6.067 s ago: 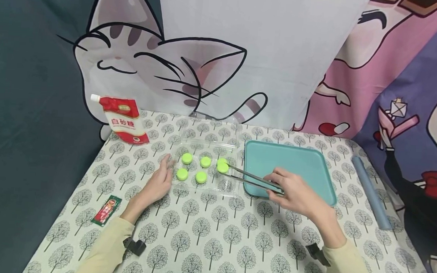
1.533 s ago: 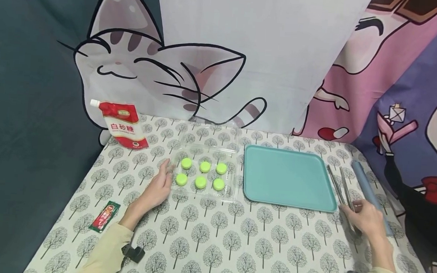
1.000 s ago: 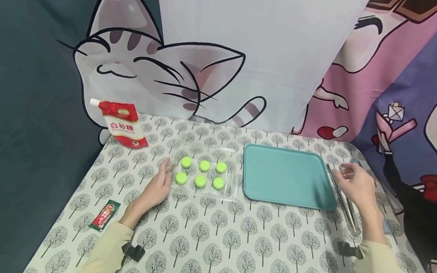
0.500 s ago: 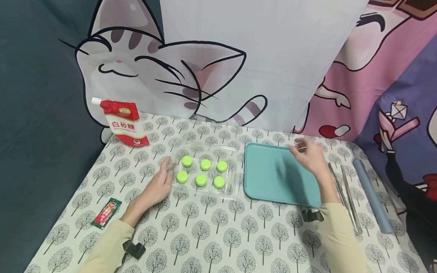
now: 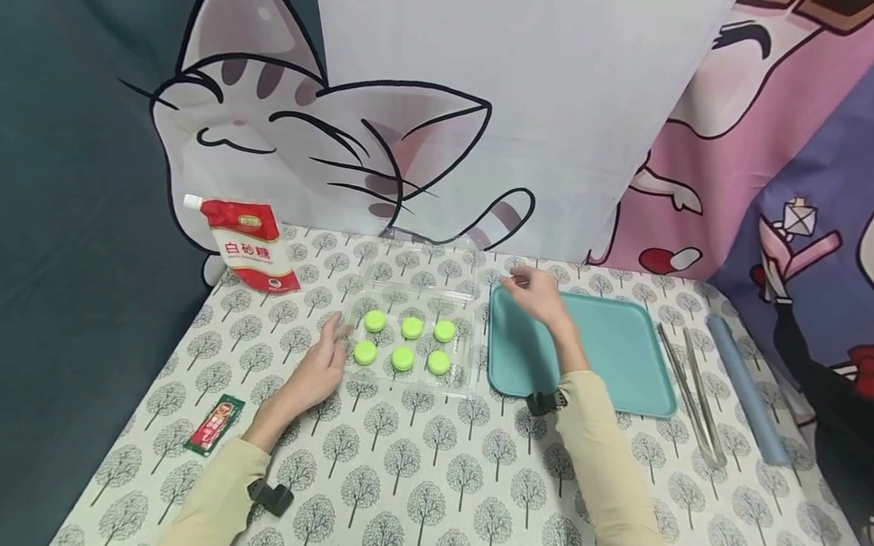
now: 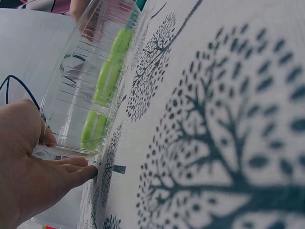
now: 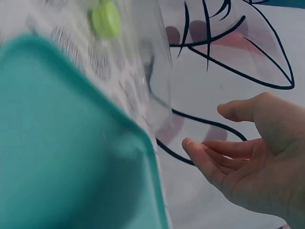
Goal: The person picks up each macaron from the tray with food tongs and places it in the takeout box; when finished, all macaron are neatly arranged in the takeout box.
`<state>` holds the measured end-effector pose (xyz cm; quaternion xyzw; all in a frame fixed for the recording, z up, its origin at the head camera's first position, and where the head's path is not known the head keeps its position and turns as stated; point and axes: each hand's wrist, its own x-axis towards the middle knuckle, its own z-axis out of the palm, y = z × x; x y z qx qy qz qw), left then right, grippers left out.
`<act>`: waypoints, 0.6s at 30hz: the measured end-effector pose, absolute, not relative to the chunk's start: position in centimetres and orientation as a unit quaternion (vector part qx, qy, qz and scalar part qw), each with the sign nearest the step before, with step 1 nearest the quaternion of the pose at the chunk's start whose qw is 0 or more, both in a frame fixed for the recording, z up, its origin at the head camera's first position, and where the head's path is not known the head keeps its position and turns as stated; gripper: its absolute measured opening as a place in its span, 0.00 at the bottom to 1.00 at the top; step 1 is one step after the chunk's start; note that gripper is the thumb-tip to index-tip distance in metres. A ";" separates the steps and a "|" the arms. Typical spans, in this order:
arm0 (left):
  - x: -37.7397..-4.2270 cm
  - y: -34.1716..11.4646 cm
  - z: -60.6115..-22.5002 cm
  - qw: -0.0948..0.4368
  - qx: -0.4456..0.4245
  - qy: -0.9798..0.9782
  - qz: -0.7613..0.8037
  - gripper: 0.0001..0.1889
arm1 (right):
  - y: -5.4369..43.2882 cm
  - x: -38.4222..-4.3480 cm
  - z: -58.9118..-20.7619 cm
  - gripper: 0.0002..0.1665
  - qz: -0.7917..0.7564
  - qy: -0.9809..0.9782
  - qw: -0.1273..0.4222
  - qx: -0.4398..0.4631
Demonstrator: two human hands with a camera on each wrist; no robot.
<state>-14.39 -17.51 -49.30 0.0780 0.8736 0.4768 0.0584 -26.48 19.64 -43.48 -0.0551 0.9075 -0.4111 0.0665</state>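
A clear plastic box (image 5: 415,381) lies on the table with its clear lid (image 5: 421,264) folded back behind it. Several green round macarons (image 5: 402,358) sit inside in two rows. My left hand (image 5: 316,372) holds the box's left edge, the thumb seen through the plastic in the left wrist view and the fingers outside. Above the far left corner of the teal tray (image 5: 612,350) is my right hand (image 5: 539,296), holding nothing. Its thumb and fingers stand apart in the right wrist view, near the lid's right side. Metal tongs (image 5: 692,393) lie right of the tray.
A red and white pouch (image 5: 252,247) stands at the back left. Near my left forearm lies a small red and green packet (image 5: 215,425). A grey-blue roll (image 5: 747,390) lies at the table's right edge. A curtain printed with a cat hangs behind the table.
My right hand set the macaron in the box's front right place, laid the tongs right of the tray, then moved left across the tray towards the lid. The left hand stays at the box.
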 end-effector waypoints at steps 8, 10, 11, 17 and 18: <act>-14.5 -17.5 -49.3 0.056 0.073 0.870 0.485 0.32 | 16.1 -26.8 -45.1 0.34 -0.430 0.899 0.064 -0.046; -14.6 -17.5 -49.4 0.057 0.073 0.870 0.485 0.32 | 15.5 -27.0 -45.4 0.36 -0.439 0.895 0.065 -0.043; -14.6 -17.4 -49.4 0.057 0.073 0.871 0.483 0.32 | 15.2 -27.1 -45.5 0.36 -0.444 0.893 0.065 -0.039; -14.5 -17.5 -49.2 0.053 0.073 0.881 0.465 0.33 | 13.8 -27.6 -45.3 0.41 -0.477 0.877 0.050 -0.003; -14.4 -17.6 -49.1 0.051 0.072 0.883 0.462 0.33 | 13.6 -27.8 -45.2 0.41 -0.482 0.875 0.047 -0.001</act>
